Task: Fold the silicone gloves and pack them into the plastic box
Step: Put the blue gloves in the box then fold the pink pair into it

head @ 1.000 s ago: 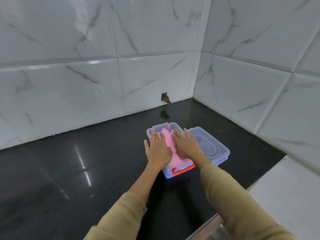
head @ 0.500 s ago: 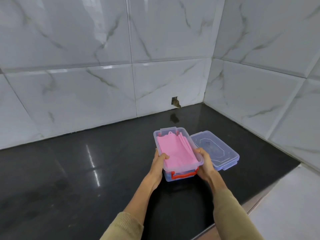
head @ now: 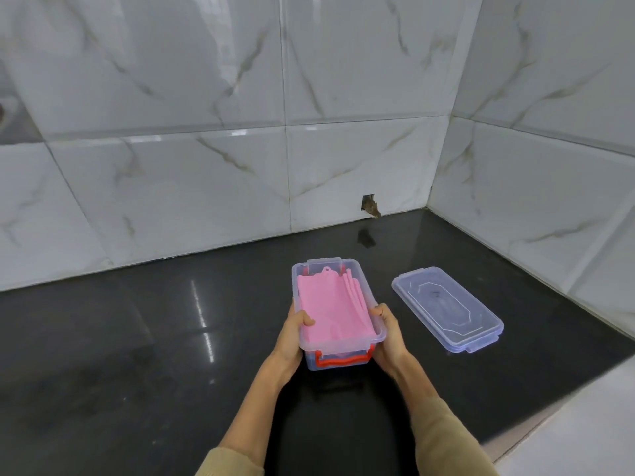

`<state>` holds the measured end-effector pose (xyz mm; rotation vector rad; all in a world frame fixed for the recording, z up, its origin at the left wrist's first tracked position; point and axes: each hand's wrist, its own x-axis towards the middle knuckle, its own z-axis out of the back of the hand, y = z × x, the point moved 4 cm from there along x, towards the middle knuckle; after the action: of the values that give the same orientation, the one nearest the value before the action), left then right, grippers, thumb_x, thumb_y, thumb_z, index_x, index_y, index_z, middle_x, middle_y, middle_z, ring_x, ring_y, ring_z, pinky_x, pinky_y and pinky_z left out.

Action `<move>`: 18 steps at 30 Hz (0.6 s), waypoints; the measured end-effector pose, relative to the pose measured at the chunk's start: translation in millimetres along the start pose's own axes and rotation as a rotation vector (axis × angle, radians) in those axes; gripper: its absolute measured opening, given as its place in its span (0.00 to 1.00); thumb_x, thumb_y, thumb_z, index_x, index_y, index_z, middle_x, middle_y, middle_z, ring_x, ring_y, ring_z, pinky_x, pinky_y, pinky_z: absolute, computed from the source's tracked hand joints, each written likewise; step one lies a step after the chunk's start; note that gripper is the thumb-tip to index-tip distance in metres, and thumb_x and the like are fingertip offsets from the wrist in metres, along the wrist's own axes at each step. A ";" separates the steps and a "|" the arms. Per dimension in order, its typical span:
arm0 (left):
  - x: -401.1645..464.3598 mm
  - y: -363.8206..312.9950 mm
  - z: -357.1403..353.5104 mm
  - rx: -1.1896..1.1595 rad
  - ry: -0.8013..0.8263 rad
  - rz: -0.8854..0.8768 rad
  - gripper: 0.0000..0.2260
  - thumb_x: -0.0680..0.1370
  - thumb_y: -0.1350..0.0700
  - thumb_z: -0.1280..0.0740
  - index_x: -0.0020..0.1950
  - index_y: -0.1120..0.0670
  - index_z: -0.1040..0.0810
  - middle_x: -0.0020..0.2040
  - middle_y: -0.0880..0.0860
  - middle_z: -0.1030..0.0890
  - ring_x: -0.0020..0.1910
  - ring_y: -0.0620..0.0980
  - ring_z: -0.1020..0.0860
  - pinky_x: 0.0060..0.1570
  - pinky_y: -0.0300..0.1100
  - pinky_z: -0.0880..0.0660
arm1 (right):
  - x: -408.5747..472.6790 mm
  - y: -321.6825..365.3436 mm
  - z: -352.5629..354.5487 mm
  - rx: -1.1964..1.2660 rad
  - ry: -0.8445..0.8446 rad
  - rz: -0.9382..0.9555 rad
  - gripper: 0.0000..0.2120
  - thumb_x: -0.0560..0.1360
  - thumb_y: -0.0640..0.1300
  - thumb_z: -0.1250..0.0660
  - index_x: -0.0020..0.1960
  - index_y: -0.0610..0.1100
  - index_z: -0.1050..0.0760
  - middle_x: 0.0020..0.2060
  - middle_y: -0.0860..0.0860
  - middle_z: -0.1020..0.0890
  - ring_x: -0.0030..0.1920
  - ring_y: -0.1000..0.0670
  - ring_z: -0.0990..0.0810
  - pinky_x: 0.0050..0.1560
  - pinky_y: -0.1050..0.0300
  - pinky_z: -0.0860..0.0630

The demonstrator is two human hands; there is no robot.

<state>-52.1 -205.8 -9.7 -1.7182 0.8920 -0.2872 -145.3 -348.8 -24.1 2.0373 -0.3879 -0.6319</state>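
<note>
Glossy black countertop (head: 137,355), window glare streaked across left half. White marble-veined wall tiles (head: 192,187) meeting in corner, right rear. Small chipped hole (head: 369,206) at tile base, mirrored in counter below.

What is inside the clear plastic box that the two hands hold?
Folded pink silicone gloves fill the plastic box, their layered edges showing along the right side. The floor of the box is covered by them, so anything beneath cannot be seen. The lid lies apart, on the counter.

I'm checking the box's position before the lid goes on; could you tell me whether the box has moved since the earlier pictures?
Yes. The box has moved left, away from the lid: earlier they touched, now bare counter shows between them.
</note>
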 end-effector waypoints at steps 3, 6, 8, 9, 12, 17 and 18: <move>-11.2 -8.9 40.4 -0.036 -0.050 -0.002 0.32 0.61 0.56 0.35 0.67 0.51 0.33 0.58 0.57 0.22 0.56 0.57 0.23 0.41 0.47 0.21 | -1.0 -15.6 -40.0 -0.013 0.082 -0.019 0.20 0.66 0.52 0.36 0.56 0.49 0.26 0.47 0.46 0.17 0.46 0.46 0.17 0.38 0.51 0.20; -27.7 -16.3 81.3 -0.084 -0.112 -0.004 0.35 0.59 0.56 0.33 0.67 0.55 0.32 0.57 0.58 0.21 0.56 0.58 0.22 0.39 0.47 0.20 | -2.1 -32.0 -81.1 -0.037 0.179 -0.008 0.23 0.64 0.50 0.36 0.58 0.51 0.26 0.51 0.47 0.18 0.51 0.46 0.19 0.44 0.50 0.21; -41.2 -21.1 106.3 -0.111 -0.158 -0.006 0.36 0.58 0.56 0.33 0.67 0.56 0.31 0.55 0.58 0.20 0.54 0.58 0.22 0.39 0.48 0.20 | -5.2 -42.9 -106.5 -0.055 0.225 -0.003 0.24 0.64 0.50 0.36 0.61 0.50 0.27 0.54 0.47 0.19 0.53 0.46 0.20 0.48 0.49 0.21; -48.6 -23.5 117.4 -0.119 -0.178 -0.008 0.35 0.58 0.56 0.33 0.65 0.57 0.30 0.53 0.57 0.18 0.53 0.58 0.21 0.38 0.48 0.21 | -7.6 -48.4 -118.0 -0.063 0.246 -0.002 0.25 0.64 0.50 0.36 0.62 0.49 0.28 0.55 0.47 0.20 0.54 0.45 0.21 0.49 0.49 0.21; -71.8 -29.7 145.7 -0.144 -0.237 -0.013 0.32 0.55 0.56 0.32 0.60 0.56 0.27 0.46 0.54 0.16 0.48 0.56 0.20 0.36 0.46 0.21 | -16.1 -64.6 -148.1 -0.094 0.306 -0.012 0.25 0.67 0.49 0.35 0.63 0.50 0.30 0.57 0.47 0.21 0.55 0.47 0.21 0.48 0.52 0.20; -111.2 -32.4 176.7 -0.192 -0.322 -0.030 0.29 0.58 0.58 0.34 0.60 0.55 0.27 0.46 0.54 0.17 0.46 0.55 0.20 0.33 0.45 0.21 | -32.7 -88.3 -180.6 -0.143 0.394 -0.036 0.17 0.74 0.48 0.40 0.63 0.53 0.32 0.58 0.49 0.21 0.56 0.48 0.20 0.50 0.52 0.19; -118.4 -31.2 180.5 -0.198 -0.338 -0.033 0.31 0.56 0.58 0.33 0.60 0.55 0.26 0.45 0.53 0.16 0.46 0.55 0.20 0.32 0.45 0.21 | -35.9 -91.8 -185.0 -0.154 0.410 -0.043 0.19 0.73 0.49 0.40 0.64 0.53 0.32 0.57 0.50 0.21 0.55 0.49 0.20 0.48 0.55 0.19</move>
<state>-12.0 8.5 -15.2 -1.8941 0.6599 0.0735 -66.1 -155.1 -13.4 1.9693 -0.0515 -0.2482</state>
